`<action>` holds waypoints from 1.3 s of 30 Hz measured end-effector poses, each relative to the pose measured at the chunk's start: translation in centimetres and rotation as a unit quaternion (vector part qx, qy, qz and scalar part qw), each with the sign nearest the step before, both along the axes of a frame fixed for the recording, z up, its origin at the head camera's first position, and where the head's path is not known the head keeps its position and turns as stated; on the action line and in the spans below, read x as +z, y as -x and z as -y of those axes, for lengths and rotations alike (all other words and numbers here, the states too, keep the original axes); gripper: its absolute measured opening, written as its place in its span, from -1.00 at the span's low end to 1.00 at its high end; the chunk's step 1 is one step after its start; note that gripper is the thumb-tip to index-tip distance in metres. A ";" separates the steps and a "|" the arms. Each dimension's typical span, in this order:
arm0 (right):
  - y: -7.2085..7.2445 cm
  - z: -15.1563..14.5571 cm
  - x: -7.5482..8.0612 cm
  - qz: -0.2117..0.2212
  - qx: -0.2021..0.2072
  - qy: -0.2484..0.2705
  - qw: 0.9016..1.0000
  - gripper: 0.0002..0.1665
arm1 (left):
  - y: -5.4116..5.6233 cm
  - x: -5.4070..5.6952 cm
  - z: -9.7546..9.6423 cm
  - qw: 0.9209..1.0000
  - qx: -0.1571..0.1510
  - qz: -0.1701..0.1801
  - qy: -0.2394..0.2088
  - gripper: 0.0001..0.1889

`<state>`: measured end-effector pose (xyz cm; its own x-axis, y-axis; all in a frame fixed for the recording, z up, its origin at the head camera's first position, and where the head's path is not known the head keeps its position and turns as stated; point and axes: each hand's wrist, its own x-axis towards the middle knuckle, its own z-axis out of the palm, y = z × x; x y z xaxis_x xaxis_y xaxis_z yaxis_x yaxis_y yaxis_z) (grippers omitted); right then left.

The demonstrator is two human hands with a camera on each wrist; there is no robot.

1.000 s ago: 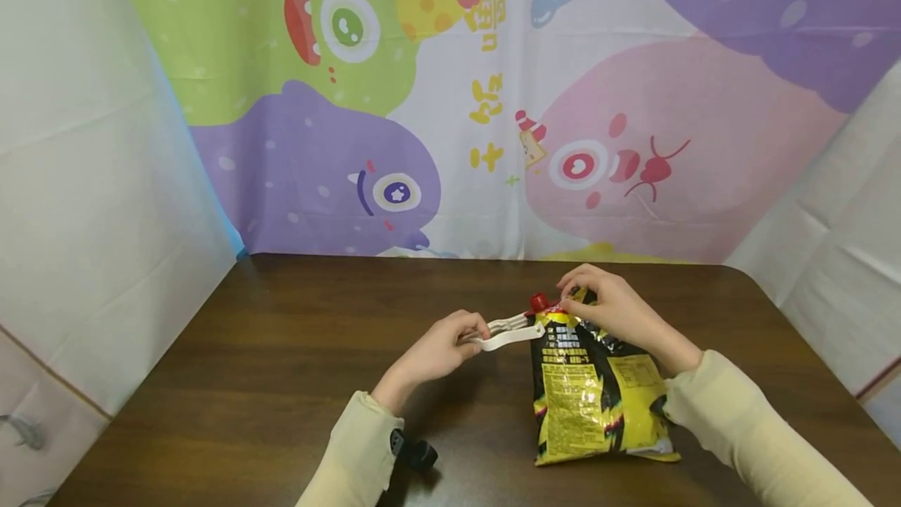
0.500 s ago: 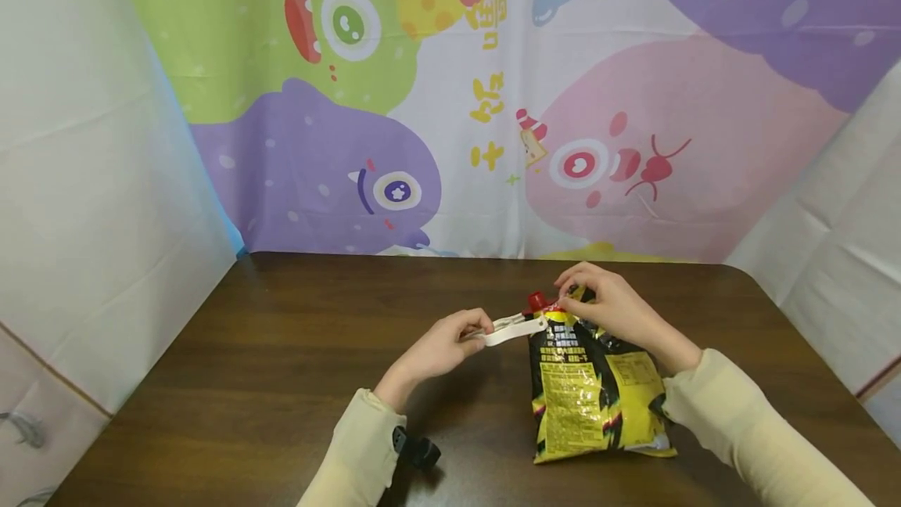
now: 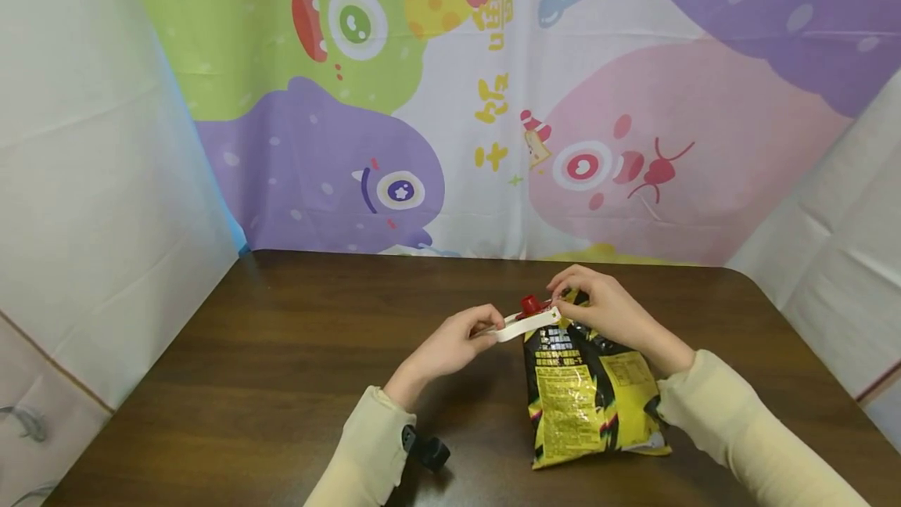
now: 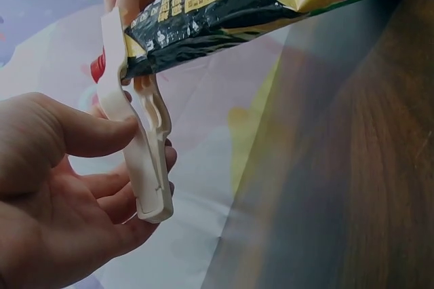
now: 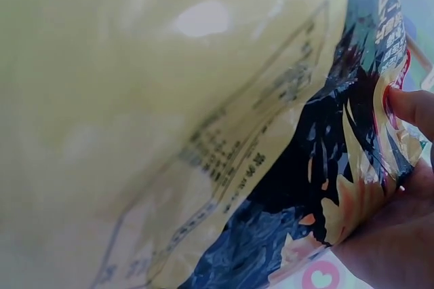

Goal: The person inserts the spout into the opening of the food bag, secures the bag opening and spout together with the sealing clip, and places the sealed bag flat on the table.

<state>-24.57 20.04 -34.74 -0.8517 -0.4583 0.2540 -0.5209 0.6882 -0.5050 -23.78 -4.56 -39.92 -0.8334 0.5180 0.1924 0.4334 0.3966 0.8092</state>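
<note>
A black and yellow snack bag (image 3: 570, 413) stands propped on the table, its printed back facing me. My left hand (image 3: 450, 346) holds a white bag clip (image 3: 524, 327) between thumb and fingers. In the left wrist view, the two arms of the clip (image 4: 132, 126) stand apart, with the bag's top corner (image 4: 139, 65) between them. A red spout cap (image 3: 531, 304) sticks up behind the clip's front arm. My right hand (image 3: 608, 307) pinches the bag's gathered top edge; in the right wrist view its thumb (image 5: 412, 107) presses on the crumpled film.
The dark wooden table (image 3: 281, 382) extends under both arms. A black camera mount (image 3: 425, 451) hangs from the left sleeve, low over the tabletop. A cartoon-print curtain (image 3: 479, 210) borders the far edge, and pale cloth hangs at both sides.
My left hand and the clip have moved right, so the clip's front arm reaches further across the bag's top. The bag has shifted slightly left, with the right hand still pinching it.
</note>
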 end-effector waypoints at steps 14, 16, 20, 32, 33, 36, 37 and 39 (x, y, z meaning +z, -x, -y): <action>0.1 0.2 -0.1 -0.006 0.014 0.006 1.000 -0.93 | -0.2 0.0 -0.4 0.999 -0.002 0.014 -0.043 -0.89; 0.1 0.2 -0.2 -0.006 0.014 0.008 1.000 -0.90 | -0.3 0.1 -0.4 0.999 0.005 0.019 -0.046 -0.88; 0.2 0.1 -0.5 0.003 0.016 0.021 1.000 -0.94 | -0.5 0.2 -0.5 0.998 0.023 0.033 -0.048 -0.82; 0.5 0.5 -0.9 0.004 0.049 0.067 0.997 -0.73 | -0.8 0.5 -1.4 0.995 0.029 0.052 -0.085 -0.82; 0.5 0.5 -0.9 0.004 0.047 0.069 0.996 -0.72 | -0.8 0.5 -1.4 0.995 0.028 0.051 -0.086 -0.82; 0.4 0.6 -1.0 0.004 0.044 0.075 0.996 -0.72 | -0.9 0.4 -1.5 0.994 0.027 0.048 -0.091 -0.79; 0.4 0.6 -1.0 0.004 0.045 0.078 0.996 -0.72 | -0.9 0.4 -1.6 0.994 0.027 0.045 -0.091 -0.78; 0.4 0.5 -1.0 0.006 0.046 0.082 0.996 -0.72 | -0.9 0.4 -1.7 0.995 0.032 0.032 -0.086 -0.76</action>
<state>-24.98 19.49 -35.71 -0.8114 -0.4883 0.3212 -0.5711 0.5457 -0.6133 -22.83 -2.89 -39.57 -0.8767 0.4280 0.2196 0.3575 0.2744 0.8927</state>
